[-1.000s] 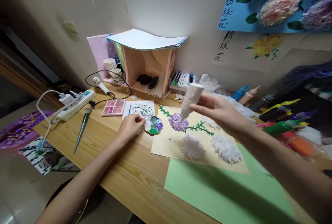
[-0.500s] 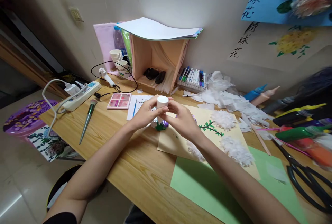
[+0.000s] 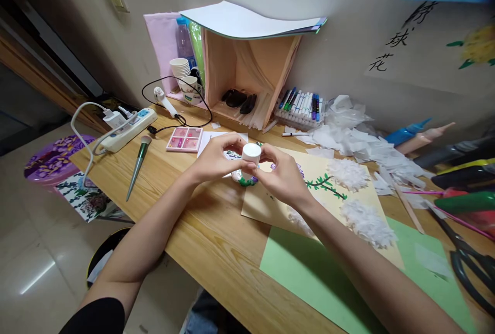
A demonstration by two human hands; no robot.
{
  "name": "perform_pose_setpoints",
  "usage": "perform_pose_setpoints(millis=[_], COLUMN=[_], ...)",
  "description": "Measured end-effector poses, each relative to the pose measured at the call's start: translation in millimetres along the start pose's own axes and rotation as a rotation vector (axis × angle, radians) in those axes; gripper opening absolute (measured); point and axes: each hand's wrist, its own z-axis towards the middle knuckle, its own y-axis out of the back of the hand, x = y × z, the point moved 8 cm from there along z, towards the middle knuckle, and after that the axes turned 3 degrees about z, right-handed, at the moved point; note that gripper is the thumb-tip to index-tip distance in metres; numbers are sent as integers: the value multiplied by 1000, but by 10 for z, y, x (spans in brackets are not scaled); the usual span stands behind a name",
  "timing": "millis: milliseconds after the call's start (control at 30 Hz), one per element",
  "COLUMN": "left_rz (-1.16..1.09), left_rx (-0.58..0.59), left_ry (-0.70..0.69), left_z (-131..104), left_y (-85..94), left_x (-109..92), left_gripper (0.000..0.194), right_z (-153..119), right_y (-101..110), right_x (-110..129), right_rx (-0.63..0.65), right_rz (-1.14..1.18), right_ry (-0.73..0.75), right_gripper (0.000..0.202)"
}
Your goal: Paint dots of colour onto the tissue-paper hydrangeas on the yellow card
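Observation:
In front of me, my left hand [image 3: 218, 157] and my right hand [image 3: 285, 174] both hold a small white bottle [image 3: 252, 154] with a round white top. The thumbs meet at its near side, and curled fingers hide much of its lower part. Beneath the hands shows part of a paint palette [image 3: 246, 181] with green and purple paint. Under my right hand and forearm lies a cream sheet [image 3: 257, 207] bearing a painted green branch [image 3: 327, 184] and white ruffled paper flowers [image 3: 367, 223].
Green paper [image 3: 294, 262] lies by the table's front edge. Black scissors [image 3: 464, 256] and paint bottles [image 3: 410, 132] are at the right, near white paper scraps [image 3: 359, 143]. A makeup brush [image 3: 138, 168], pink palette [image 3: 184, 139] and power strip [image 3: 129, 129] sit left.
The whole view has shifted, so the table things appear farther right. Both hands still hold the white bottle, and the left fingers look more spread around its far side.

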Motion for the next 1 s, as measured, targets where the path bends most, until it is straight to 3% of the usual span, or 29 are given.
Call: perform_pose_setpoints(millis=[500, 1000], left_rz=[110, 83], left_rx=[-84, -146], left_ry=[-47, 12], left_z=[-28, -13], left_y=[-12, -19], left_x=[-49, -19], left_gripper=[21, 20], right_z=[-19, 7], right_y=[9, 19], right_x=[0, -54], right_rx=[-55, -43], right_rz=[-29, -35], right_ry=[59, 46], right_gripper=[8, 2])
